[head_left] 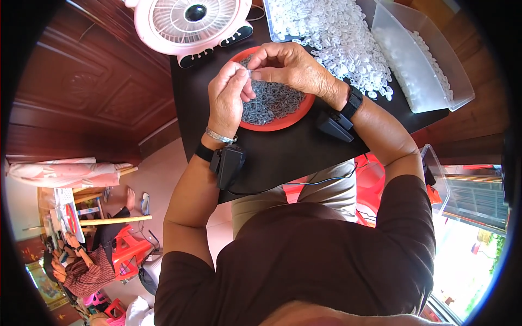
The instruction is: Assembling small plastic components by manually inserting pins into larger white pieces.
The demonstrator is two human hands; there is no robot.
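Above a round orange-red bowl (278,127) my two hands meet, fingertips almost together. My left hand (227,98) pinches a small whitish plastic piece (249,73) between thumb and fingers. From the right, my right hand (288,68) has its thumb and forefinger closed at the same piece; whether it holds a second part is hidden. Many small grey plastic parts (272,103) fill the bowl beneath. Just beyond my right hand, a large heap of small white plastic pieces with holes (340,43) spreads over the black table (283,157).
A pink fan (187,38) stands at the far left of the table. A translucent bin (421,95) holding more white pieces sits at the right edge. Dark wrist devices (231,165) are strapped to both wrists. Lower left, another person (89,274) sits near a red chair (130,250).
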